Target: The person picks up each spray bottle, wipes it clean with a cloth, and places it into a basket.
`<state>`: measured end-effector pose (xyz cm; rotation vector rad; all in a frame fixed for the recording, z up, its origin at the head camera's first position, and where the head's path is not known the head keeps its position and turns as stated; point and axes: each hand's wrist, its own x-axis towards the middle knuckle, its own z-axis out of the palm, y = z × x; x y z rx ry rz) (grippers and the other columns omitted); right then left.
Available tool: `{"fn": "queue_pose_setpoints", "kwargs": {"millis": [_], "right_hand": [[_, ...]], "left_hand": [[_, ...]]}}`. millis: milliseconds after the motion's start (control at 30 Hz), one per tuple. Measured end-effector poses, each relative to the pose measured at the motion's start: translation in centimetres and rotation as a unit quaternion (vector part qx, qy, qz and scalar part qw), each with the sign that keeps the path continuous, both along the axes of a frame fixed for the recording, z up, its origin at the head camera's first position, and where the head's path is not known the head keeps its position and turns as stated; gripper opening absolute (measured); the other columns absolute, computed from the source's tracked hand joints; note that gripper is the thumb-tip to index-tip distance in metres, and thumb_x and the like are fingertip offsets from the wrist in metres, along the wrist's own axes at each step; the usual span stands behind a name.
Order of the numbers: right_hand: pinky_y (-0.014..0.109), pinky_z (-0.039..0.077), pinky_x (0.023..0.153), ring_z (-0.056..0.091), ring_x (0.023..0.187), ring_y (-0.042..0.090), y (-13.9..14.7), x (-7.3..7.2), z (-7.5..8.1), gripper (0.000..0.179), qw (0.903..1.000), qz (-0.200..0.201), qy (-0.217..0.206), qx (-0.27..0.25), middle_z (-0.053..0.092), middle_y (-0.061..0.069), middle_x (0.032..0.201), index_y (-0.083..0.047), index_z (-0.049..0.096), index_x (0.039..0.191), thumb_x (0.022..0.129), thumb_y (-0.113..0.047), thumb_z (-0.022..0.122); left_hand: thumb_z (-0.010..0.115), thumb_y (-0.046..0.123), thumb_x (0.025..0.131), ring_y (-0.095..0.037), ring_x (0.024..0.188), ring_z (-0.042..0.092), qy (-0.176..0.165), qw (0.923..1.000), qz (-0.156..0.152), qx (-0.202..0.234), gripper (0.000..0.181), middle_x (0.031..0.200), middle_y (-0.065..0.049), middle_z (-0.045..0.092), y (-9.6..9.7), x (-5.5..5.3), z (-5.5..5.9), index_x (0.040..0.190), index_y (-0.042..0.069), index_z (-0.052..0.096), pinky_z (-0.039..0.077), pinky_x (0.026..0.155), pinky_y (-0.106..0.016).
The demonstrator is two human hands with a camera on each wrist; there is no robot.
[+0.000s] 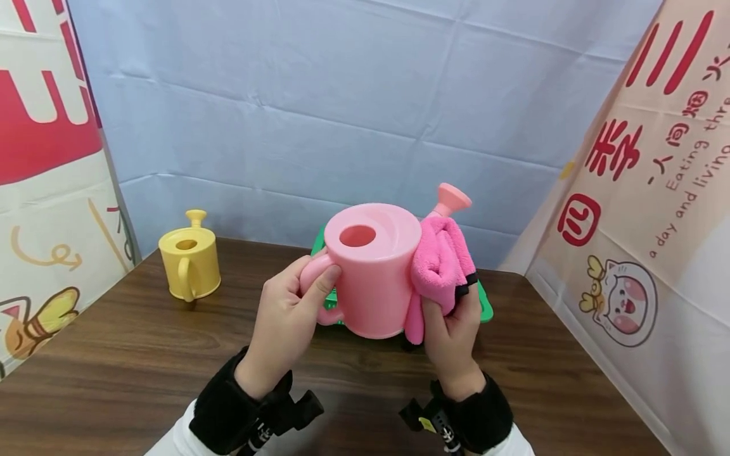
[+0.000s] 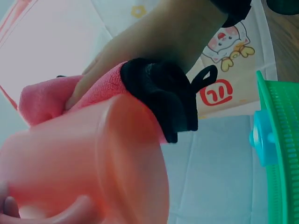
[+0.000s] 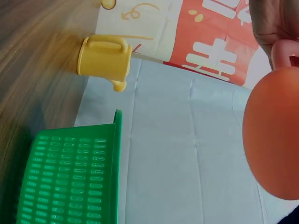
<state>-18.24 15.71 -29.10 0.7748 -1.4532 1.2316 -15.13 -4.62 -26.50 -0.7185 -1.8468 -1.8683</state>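
Note:
A pink watering can [image 1: 373, 285] is lifted in front of the green basket, its round top hole and spout rose facing up. My left hand [image 1: 285, 313] grips it by the handle, thumb laid over the top of the loop. With my right hand [image 1: 456, 335] I hold a folded pink cloth [image 1: 441, 259] with black edging against the can's spout side. In the left wrist view the cloth [image 2: 107, 88] touches the can's wall, and a black loop hangs from its trim. The can [image 3: 275, 135] shows its base in the right wrist view.
A yellow watering can [image 1: 191, 269] stands at the table's back left. Behind the pink can is a green slotted basket [image 3: 70, 172], with a blue object [image 2: 264, 137] at its edge in the left wrist view. Printed and pale blue cloths [image 1: 342, 114] hang around the wooden table [image 1: 131, 367].

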Motion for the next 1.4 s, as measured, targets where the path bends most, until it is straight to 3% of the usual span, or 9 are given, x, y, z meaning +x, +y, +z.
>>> {"fn": "queue_pose_setpoints", "kwargs": {"millis": [200, 367, 467, 633, 767, 933, 1033, 1200, 1400], "right_hand": [[0.028, 0.044, 0.085, 0.051, 0.096, 0.019, 0.1, 0.4, 1.1, 0.040, 0.9942, -0.091, 0.016, -0.054, 0.054, 0.010, 0.110, 0.016, 0.042, 0.118, 0.086, -0.004, 0.057], [0.036, 0.041, 0.092, 0.046, 0.107, 0.030, 0.4, 0.6, 2.4, 0.045, 0.9871, -0.120, 0.072, -0.078, 0.050, 0.023, 0.122, 0.017, 0.038, 0.122, 0.085, -0.003, 0.054], [0.034, 0.042, 0.089, 0.047, 0.103, 0.028, 0.8, 0.3, 2.3, 0.044, 0.9868, -0.119, 0.064, -0.090, 0.052, 0.020, 0.118, 0.015, 0.040, 0.122, 0.084, -0.002, 0.055], [0.025, 0.044, 0.073, 0.050, 0.081, 0.016, 1.2, -0.3, 0.7, 0.039, 0.9955, -0.079, -0.002, -0.053, 0.053, 0.008, 0.099, 0.015, 0.045, 0.117, 0.082, 0.003, 0.054], [0.025, 0.046, 0.075, 0.054, 0.082, 0.015, 0.7, -0.1, 0.2, 0.036, 0.9994, 0.005, -0.027, -0.023, 0.055, 0.006, 0.103, 0.016, 0.043, 0.116, 0.085, 0.001, 0.052], [0.026, 0.046, 0.076, 0.054, 0.086, 0.016, 0.3, 0.0, 0.1, 0.034, 0.9983, 0.051, -0.027, -0.004, 0.054, 0.007, 0.104, 0.018, 0.041, 0.113, 0.088, -0.002, 0.053], [0.027, 0.045, 0.077, 0.052, 0.087, 0.018, 0.2, -0.2, 0.1, 0.035, 0.9992, 0.030, -0.024, -0.006, 0.051, 0.006, 0.105, 0.017, 0.039, 0.114, 0.085, 0.002, 0.050], [0.027, 0.042, 0.083, 0.050, 0.093, 0.018, 0.3, -0.2, 0.4, 0.041, 0.9972, -0.055, -0.014, -0.049, 0.051, 0.003, 0.110, 0.016, 0.038, 0.119, 0.083, 0.004, 0.054], [0.033, 0.040, 0.091, 0.045, 0.108, 0.028, 0.3, 0.7, 2.4, 0.048, 0.9914, -0.101, 0.034, -0.076, 0.047, 0.019, 0.124, 0.014, 0.036, 0.125, 0.082, 0.001, 0.054]], "left_hand": [[0.063, 0.014, 0.090, -0.016, 0.071, 0.059, 0.054, 0.9967, -0.002, -0.060, 0.021, 0.107, -0.001, 0.066, 0.5, 0.2, -0.2, 0.109, 0.006, 0.064, 0.054, 0.056, -0.030], [0.062, 0.016, 0.091, -0.014, 0.057, 0.051, 0.066, 0.9934, -0.004, -0.093, 0.016, 0.076, 0.001, 0.061, 0.9, 0.4, -0.5, 0.104, 0.008, 0.065, 0.047, 0.049, -0.026], [0.062, 0.016, 0.090, -0.012, 0.054, 0.048, 0.072, 0.9930, 0.002, -0.094, 0.012, 0.071, 0.003, 0.058, 1.0, 0.5, -0.4, 0.100, 0.009, 0.065, 0.044, 0.047, -0.025], [0.064, 0.015, 0.089, -0.012, 0.065, 0.057, 0.060, 0.9965, 0.011, -0.056, 0.011, 0.089, -0.001, 0.067, 0.8, 0.4, -0.3, 0.097, 0.007, 0.066, 0.050, 0.050, -0.025], [0.063, 0.011, 0.089, -0.013, 0.092, 0.063, 0.047, 0.9986, 0.012, -0.020, 0.019, 0.120, -0.006, 0.061, 0.4, 0.4, -0.2, 0.106, 0.003, 0.065, 0.055, 0.056, -0.032], [0.062, 0.010, 0.090, -0.012, 0.096, 0.062, 0.047, 0.9987, 0.020, -0.010, 0.021, 0.121, -0.006, 0.060, 0.0, 0.4, -0.1, 0.109, 0.002, 0.064, 0.055, 0.058, -0.032], [0.064, 0.010, 0.088, -0.011, 0.088, 0.064, 0.070, 0.9965, 0.035, -0.028, 0.016, 0.113, -0.006, 0.065, 0.0, 0.3, 0.0, 0.103, 0.003, 0.065, 0.055, 0.056, -0.029], [0.067, 0.008, 0.086, -0.011, 0.072, 0.060, 0.130, 0.9883, 0.044, -0.068, 0.020, 0.106, -0.006, 0.068, 0.3, 0.3, -0.2, 0.105, 0.003, 0.067, 0.051, 0.053, -0.026], [0.065, 0.010, 0.087, -0.011, 0.078, 0.061, 0.121, 0.9899, 0.005, -0.073, 0.021, 0.100, -0.006, 0.068, 1.1, 0.4, -0.5, 0.108, 0.004, 0.066, 0.052, 0.058, -0.026]]}}
